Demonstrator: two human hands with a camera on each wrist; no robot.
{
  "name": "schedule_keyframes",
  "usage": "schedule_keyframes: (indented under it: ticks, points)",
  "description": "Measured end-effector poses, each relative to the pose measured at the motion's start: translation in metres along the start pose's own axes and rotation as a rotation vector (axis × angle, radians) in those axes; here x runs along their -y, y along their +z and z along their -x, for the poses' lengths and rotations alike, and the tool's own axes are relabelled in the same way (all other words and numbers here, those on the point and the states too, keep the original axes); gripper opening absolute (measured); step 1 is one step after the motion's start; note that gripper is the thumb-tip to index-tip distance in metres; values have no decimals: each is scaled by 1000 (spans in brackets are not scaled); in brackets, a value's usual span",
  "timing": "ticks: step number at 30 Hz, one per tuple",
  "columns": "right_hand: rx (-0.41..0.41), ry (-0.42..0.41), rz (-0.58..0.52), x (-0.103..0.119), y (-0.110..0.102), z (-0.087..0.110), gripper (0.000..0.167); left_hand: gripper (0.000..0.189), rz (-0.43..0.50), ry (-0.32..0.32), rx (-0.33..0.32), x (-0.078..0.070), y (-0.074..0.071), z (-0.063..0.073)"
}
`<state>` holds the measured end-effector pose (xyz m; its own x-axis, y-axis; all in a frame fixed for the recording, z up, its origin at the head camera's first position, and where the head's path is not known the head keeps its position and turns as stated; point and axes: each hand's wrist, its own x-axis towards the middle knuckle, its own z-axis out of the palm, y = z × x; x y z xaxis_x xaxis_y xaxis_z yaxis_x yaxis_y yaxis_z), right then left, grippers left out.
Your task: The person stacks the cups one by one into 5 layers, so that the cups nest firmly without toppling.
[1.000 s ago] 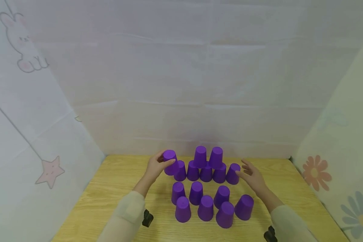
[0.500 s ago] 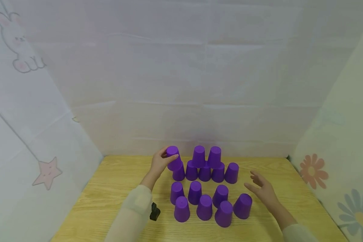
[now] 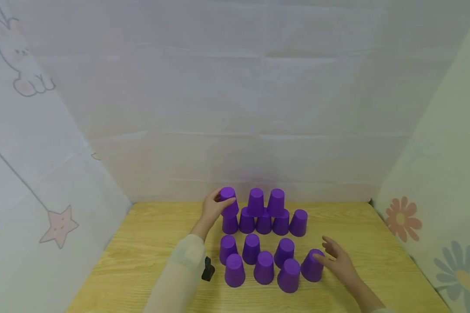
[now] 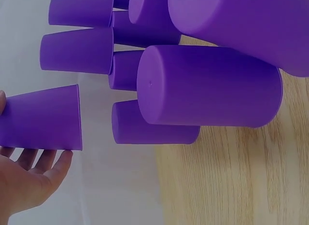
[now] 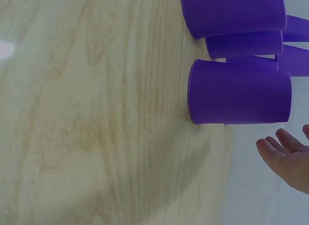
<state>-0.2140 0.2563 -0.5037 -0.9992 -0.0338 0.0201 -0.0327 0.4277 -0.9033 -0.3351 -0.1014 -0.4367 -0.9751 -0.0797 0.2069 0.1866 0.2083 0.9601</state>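
My left hand [image 3: 212, 209] grips an upside-down purple cup [image 3: 230, 211], thumb in front and fingers behind. That cup hangs over the leftmost cup [image 3: 229, 226] of the back row; a gap shows between them in the left wrist view, where the held cup [image 4: 41, 119] is at the left. Two upper cups, one left [image 3: 256, 203] and one right [image 3: 276, 203], stand on the back row further right. Fingers spread and holding nothing, my right hand [image 3: 341, 266] is beside the rightmost front cup [image 3: 311, 268]. The right wrist view shows its fingertips apart from the nearest cup [image 5: 241, 92].
Several upside-down purple cups stand in front of the back row, including a near-left cup [image 3: 234, 271] and a near-middle cup [image 3: 288, 276]. They sit on a wooden table [image 3: 149, 243]. A pale cloth wall [image 3: 235, 108] rises behind, with printed side walls left and right.
My left hand has carried its cup right, to above the leftmost back-row cup. My right hand has left the right end of the back row and come nearer, to the rightmost front cup.
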Motion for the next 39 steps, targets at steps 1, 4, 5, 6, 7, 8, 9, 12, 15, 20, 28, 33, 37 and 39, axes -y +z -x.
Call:
schedule_keyframes:
  ticks: [1, 4, 5, 6, 7, 8, 9, 12, 15, 20, 28, 33, 37, 39]
  points:
    - [2, 6, -9, -2, 1, 1, 69, 53, 0, 5, 0, 0, 2, -1]
    - [2, 15, -17, -6, 7, 5, 68, 54, -12, -4, -4, 2, 7, -4]
    - [-4, 18, -21, -7, 9, 6, 68, 54, -17, -8, -3, 2, 9, -4]
    - [-9, 20, -28, -9, 10, 6, 67, 54, -24, -10, -1, 3, 10, -5]
    - [-17, 22, -30, -10, 12, 7, 66, 53, -28, -12, 0, 2, 12, -5]
    - [-27, 22, -34, -11, 14, 8, 66, 53, -36, -15, -2, 3, 14, -6]
    - [-37, 21, -39, -12, 16, 8, 66, 53, -42, -13, -5, 3, 15, -6]
    - [-60, 37, -56, -15, 20, 9, 67, 50, -44, -4, -10, 5, 19, -8]
    - [-69, 64, -64, -17, 23, 10, 69, 50, -40, -2, -3, 8, 23, -10]
    - [-88, 96, -74, -17, 28, 11, 70, 48, -16, -6, 7, 16, 28, -12]
    - [-151, 90, -81, -19, 34, 12, 67, 47, -47, 7, 0, 21, 33, -14]
    - [-184, 77, -87, -20, 37, 13, 63, 48, -54, 3, -10, 20, 35, -16]
    - [-201, 62, -103, -19, 38, 14, 59, 47, -47, 3, -16, 20, 37, -17]
    - [-206, 61, -115, -19, 39, 14, 58, 45, -49, 4, -23, 21, 38, -18]
